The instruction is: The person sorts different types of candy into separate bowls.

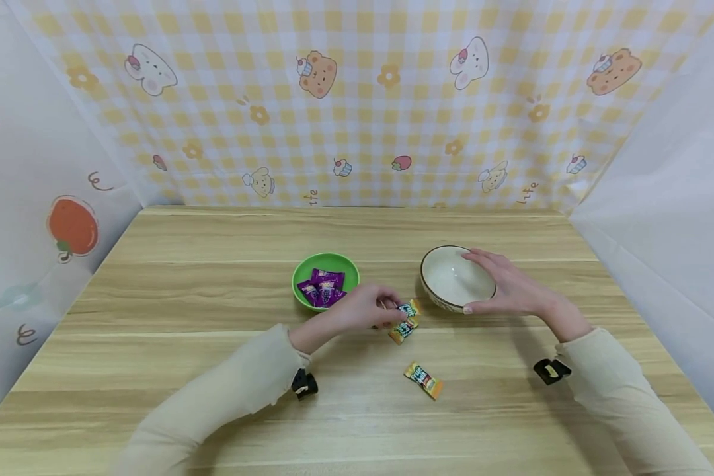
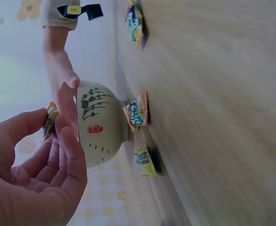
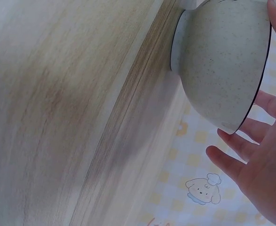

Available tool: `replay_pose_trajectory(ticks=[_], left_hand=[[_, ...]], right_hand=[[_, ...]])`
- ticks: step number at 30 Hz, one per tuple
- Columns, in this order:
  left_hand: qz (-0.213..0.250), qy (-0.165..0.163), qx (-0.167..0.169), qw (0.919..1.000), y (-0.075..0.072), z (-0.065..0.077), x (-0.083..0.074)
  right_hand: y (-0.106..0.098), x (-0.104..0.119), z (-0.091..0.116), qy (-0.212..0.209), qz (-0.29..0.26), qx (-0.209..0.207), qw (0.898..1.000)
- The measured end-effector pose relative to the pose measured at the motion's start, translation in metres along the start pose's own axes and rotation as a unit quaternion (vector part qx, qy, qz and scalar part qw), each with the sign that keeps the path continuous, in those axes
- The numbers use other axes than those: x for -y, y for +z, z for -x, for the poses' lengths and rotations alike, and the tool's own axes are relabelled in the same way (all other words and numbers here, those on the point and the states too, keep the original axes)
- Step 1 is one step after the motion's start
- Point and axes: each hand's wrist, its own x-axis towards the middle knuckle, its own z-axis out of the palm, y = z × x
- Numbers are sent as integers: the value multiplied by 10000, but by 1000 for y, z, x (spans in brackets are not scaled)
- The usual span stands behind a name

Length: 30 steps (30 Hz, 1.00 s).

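Note:
Between thumb and forefinger, my left hand (image 1: pixel 365 309) pinches a small yellow-wrapped candy (image 2: pixel 50 121), raised above the table in the left wrist view. Two wrapped candies, a yellow-and-blue one (image 1: pixel 403 329) and another (image 2: pixel 145 161), lie on the wood just by that hand. My right hand (image 1: pixel 508 287) grips a cream bowl (image 1: pixel 452 277) by its rim, thumb on the near side and fingers on the far side. The bowl has a dark brown rim, with green and red painted marks on its outer wall in the left wrist view. Its visible inside is bare.
A green bowl (image 1: pixel 302 268) with several purple-wrapped sweets (image 1: pixel 327 285) stands left of the cream bowl, just beyond my left wrist. Nearer the front lies another fruit candy (image 1: pixel 424 380). The wooden table (image 1: pixel 214 264) ends at a yellow checked cloth (image 1: pixel 357 119) behind.

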Motion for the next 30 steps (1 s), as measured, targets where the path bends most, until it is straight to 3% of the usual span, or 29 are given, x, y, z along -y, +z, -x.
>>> replay_pose_trajectory(ticks=[6,13,22,30], left_hand=[[555,-190,-83,9982,2,-17,-4],[879,-379,-359,9948,10,-37,-11],[601,-214,-587,9962,20,-58,-21],[768,-255,-850,9931,30,-70,-26]], right_hand=[[0,0,0,2,-11,22,10000],[-1,1,1,60,-35,69,10000],[-1,2,1,94,-67,129,9999],[-2,2,1,97,-89,149,9998]])
